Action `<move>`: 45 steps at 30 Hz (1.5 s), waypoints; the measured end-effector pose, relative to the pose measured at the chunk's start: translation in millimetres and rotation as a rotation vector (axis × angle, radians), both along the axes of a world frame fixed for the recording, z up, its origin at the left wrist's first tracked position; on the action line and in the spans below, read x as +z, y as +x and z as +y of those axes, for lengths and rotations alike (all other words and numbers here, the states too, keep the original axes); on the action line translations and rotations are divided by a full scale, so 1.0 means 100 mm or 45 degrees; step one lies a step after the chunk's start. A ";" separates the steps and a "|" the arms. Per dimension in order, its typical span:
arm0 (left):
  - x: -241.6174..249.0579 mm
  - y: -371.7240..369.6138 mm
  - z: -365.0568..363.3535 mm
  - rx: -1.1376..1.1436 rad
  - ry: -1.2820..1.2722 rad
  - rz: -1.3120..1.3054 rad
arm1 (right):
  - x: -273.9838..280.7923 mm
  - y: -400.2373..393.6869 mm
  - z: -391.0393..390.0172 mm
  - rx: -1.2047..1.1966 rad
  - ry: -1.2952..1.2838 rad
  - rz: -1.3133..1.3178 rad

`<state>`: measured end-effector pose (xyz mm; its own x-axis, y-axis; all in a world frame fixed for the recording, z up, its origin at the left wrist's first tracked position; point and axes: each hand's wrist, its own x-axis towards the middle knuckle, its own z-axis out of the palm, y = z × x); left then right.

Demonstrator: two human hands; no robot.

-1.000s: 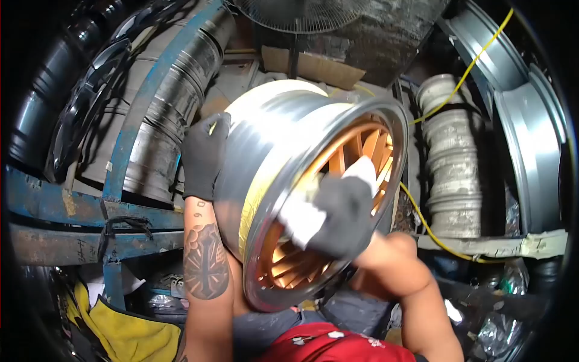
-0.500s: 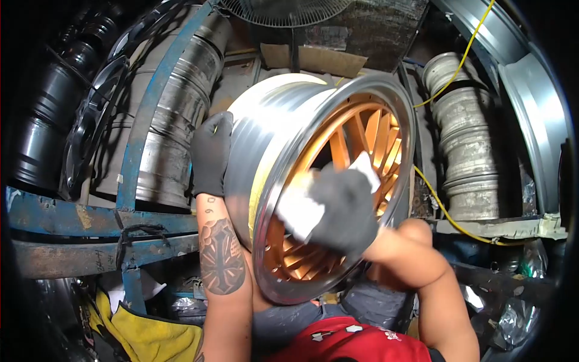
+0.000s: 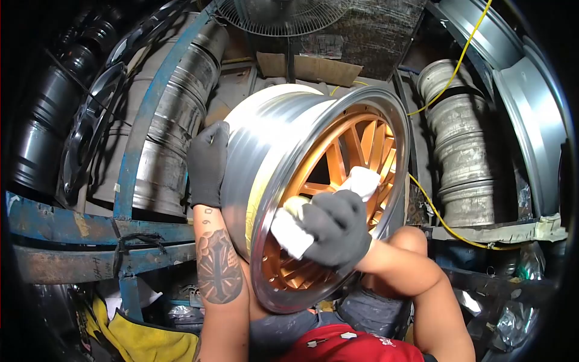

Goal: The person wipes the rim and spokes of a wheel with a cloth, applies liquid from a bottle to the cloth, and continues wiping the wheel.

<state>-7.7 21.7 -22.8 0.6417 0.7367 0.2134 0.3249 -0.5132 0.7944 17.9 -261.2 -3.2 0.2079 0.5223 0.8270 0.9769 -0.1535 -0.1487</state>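
Note:
A car wheel [image 3: 283, 130] with a bright metal barrel, polished lip and copper-coloured spokes [image 3: 353, 145] leans tilted over my lap. Yellow tape [image 3: 258, 199] runs around its barrel close to the lip. My left hand [image 3: 207, 163], in a dark glove, grips the barrel from the left side; its fingertips are partly hidden. In front of the spokes, my gloved right hand [image 3: 341, 226] is closed around a white cloth [image 3: 292, 234]. One end of the cloth lies at the inner lower-left lip, and another part sticks out above the knuckles.
Stacked metal wheel barrels stand at left [image 3: 160, 163] and right [image 3: 464, 145]. A blue metal frame [image 3: 129, 157] crosses the left side. A yellow cable [image 3: 443, 220] hangs at right, a fan [image 3: 286, 18] sits at the back, and a yellow towel [image 3: 139, 341] lies lower left.
My right hand has shifted slightly down and left with the cloth, and its motion blur has lessened. My left hand stays on the barrel. The camera view has shifted slightly.

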 end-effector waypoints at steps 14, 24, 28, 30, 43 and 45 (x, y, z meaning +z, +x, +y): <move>-0.05 -0.06 -0.03 -0.006 0.011 0.022 | 0.17 0.22 0.04 -0.079 -0.124 0.071; 0.04 -0.02 -0.03 0.010 -0.100 0.075 | 0.10 0.24 0.05 0.106 -0.058 0.090; -0.12 -0.07 -0.01 -0.028 -0.015 -0.066 | 0.21 0.59 0.06 0.023 -0.058 0.006; -0.10 -0.04 -0.01 -0.050 -0.006 -0.126 | 0.27 0.73 0.03 -0.063 -0.026 -0.107; 0.07 -0.04 -0.16 0.037 0.031 0.031 | 0.01 0.34 0.02 0.120 0.064 0.160; -0.03 -0.03 -0.11 -0.009 0.100 -0.105 | 0.17 0.75 0.00 0.066 -0.035 0.028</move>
<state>-10.9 10.9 -26.0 0.6246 0.7113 0.3225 0.2562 -0.5767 0.7757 93.3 -260.8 13.9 0.1978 0.5555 0.8077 0.9802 -0.1074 -0.1662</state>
